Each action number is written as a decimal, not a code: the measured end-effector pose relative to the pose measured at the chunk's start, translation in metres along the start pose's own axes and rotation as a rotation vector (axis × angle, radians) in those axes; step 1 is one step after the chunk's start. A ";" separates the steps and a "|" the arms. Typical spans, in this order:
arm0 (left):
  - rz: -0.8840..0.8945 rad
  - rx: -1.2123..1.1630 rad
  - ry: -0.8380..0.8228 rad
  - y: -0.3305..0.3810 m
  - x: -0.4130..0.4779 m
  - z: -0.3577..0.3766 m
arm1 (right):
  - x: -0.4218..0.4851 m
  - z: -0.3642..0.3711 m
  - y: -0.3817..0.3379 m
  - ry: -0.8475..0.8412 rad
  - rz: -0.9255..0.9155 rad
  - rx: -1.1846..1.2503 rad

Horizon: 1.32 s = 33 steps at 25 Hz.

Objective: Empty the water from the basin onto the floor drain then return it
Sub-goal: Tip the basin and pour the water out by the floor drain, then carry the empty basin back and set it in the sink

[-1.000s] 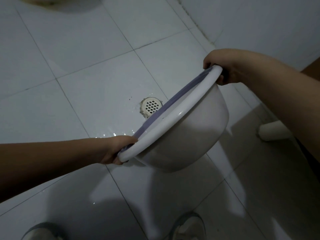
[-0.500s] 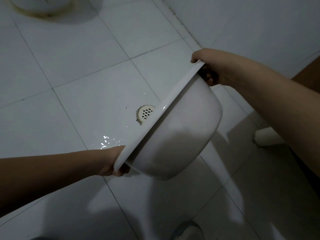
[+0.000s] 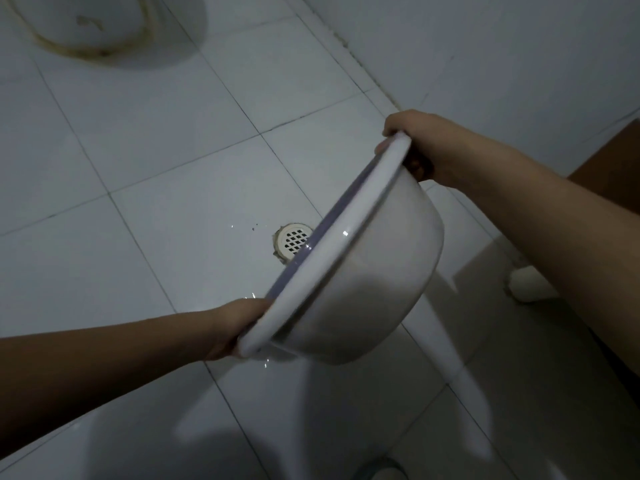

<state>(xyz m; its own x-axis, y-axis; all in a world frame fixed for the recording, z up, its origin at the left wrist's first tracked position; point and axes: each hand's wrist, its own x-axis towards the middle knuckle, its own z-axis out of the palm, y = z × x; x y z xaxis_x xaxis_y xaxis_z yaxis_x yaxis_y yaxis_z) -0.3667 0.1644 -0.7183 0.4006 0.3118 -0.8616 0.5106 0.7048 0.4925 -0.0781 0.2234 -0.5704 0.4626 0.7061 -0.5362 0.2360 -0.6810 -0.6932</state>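
Both hands clamp the white basin [image 3: 363, 289] by its rim: my left hand [image 3: 239, 327] holds the low edge at seven o'clock, my right hand [image 3: 419, 147] the high edge at one o'clock. It hangs steeply tilted above the tiled floor [image 3: 156, 168], mouth facing ten o'clock toward the floor drain [image 3: 294, 239], which sits just beyond the rim. Wet glints lie near the drain. I judge the pour nearly done; the rim line runs hand to hand, the left nearer the floor.
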 end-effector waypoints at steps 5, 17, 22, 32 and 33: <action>0.072 0.071 0.412 0.003 0.016 -0.022 | 0.012 -0.006 0.030 0.015 0.093 -0.194; 0.522 0.315 0.732 -0.001 0.008 -0.048 | 0.015 0.026 0.117 0.323 -0.128 -0.688; 0.607 0.319 0.754 0.014 0.009 -0.067 | 0.009 0.037 0.139 0.331 -0.129 -0.494; 0.676 0.330 0.755 0.027 0.019 -0.084 | 0.010 0.052 0.142 0.433 -0.150 -0.339; 0.680 0.332 0.752 0.027 0.020 -0.086 | 0.011 0.054 0.142 0.436 -0.158 -0.333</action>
<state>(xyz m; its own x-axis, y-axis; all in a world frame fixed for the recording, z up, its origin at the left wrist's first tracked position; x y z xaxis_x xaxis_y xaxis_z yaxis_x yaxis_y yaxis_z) -0.4099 0.2445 -0.7328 0.1647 0.9674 -0.1922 0.5837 0.0615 0.8096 -0.0857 0.1454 -0.7007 0.6930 0.7070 -0.1410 0.5551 -0.6481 -0.5215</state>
